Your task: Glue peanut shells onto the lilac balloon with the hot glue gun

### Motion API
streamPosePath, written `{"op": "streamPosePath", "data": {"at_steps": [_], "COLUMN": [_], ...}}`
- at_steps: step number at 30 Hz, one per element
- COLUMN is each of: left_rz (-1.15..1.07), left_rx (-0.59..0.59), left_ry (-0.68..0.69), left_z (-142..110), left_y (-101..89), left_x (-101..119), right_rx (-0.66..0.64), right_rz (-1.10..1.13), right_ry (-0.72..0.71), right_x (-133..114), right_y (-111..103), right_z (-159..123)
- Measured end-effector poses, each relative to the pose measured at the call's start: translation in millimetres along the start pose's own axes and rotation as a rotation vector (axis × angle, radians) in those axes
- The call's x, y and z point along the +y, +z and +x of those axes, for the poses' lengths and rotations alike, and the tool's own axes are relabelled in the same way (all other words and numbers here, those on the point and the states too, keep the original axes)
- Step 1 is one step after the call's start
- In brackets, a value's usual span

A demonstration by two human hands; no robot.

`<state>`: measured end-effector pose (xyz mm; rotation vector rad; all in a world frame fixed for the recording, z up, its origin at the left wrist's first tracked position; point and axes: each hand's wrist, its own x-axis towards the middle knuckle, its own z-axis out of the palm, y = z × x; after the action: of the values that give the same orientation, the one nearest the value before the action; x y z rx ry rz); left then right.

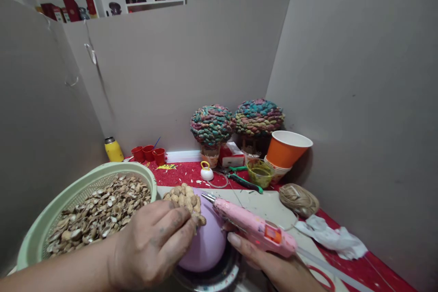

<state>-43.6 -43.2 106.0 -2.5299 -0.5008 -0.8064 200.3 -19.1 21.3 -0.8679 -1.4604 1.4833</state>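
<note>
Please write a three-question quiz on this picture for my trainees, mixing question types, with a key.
1. What does the right hand hold?
2. True or false: the green basket stands to the right of the purple balloon.
3. How many red cups stand near the yellow bottle: A) two, B) three, C) five?

Key:
1. A pink glue gun.
2. False; it stands to the left.
3. B.

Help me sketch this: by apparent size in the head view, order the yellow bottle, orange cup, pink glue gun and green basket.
1. Green basket
2. Pink glue gun, nearer than the cup
3. Orange cup
4. Yellow bottle
</note>
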Motion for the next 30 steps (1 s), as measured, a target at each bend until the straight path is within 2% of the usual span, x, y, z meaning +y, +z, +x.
{"op": "streamPosePath", "data": {"at_steps": [4, 7, 10, 13, 16, 21, 26, 30], "left_rz": [0.060, 0.084, 0.063, 0.036, 0.037, -0.109, -0.330, -0.422], "left_rx": [-0.053, -0.088, -0.116, -0.160, -0.184, -0.105, -0.032, -0.034], "left_ry": [0.069, 0.101, 0.108, 0.115, 0.079, -0.128, -0.395, -0.597], "left_z": [6.6, 1.8, -4.4, -4.0, -1.0, -3.0, 0.1, 3.7], "left_y": [0.4, 0.4, -0.3, -2.9, -4.7, 0.5, 5.6, 7.2], "left_x": [-3.3, -6.3, -8.8, -9.2, -7.3, -1.7, 2.2, 3.6], "right_rx": [-0.025, -0.015, 0.013, -0.023, -0.005, -0.017, 0.059, -0.027], "right_rz": [0.003, -0.013, -0.035, -0.030, -0.039, -0.043, -0.081, -0.034], "right_ry": [0.012, -0.037, -0.031, 0.021, -0.006, -0.004, -0.018, -0.044], "right_x": [-5.6, -3.7, 0.4, 2.1, 0.4, -5.2, -4.4, -6.8], "right_y": [1.8, 0.9, -1.6, -3.1, -2.7, -0.2, 0.8, 1.0], "right_z": [0.3, 0.2, -0.7, -1.6, -1.7, -1.0, -1.9, -2.1]}}
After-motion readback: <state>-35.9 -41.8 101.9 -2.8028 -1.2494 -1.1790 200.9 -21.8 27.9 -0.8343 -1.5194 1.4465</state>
